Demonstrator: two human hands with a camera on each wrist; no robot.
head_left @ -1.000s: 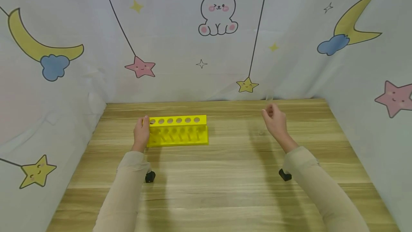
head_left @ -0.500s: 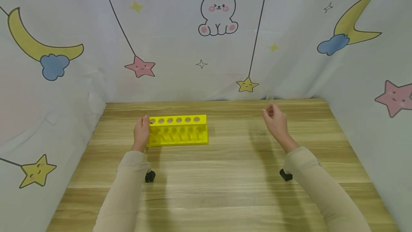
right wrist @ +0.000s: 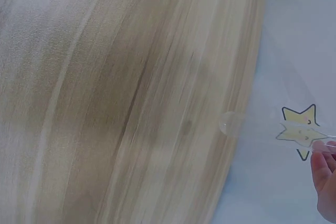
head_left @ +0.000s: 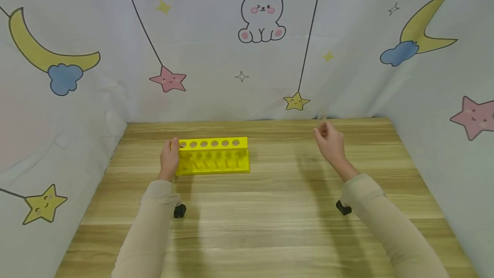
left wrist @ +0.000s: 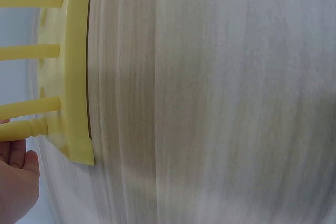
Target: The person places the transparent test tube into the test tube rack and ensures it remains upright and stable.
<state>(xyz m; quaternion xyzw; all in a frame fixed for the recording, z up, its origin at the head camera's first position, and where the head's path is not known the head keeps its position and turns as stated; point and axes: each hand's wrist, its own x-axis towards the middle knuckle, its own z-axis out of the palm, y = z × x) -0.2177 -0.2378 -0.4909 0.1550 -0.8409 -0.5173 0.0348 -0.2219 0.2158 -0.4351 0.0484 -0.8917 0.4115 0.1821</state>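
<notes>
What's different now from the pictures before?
Only a little: the right hand, pinching the clear tube, has shifted slightly up the head picture; lifting or reaching, I can't tell. Nothing was grabbed or let go. The left hand still holds the yellow rack, which stayed put.

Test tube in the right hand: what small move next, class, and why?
Probably move the clear test tube toward the yellow test tube rack: the right hand pinches it away from the rack, which looks empty, and the left hand grips one end.
</notes>
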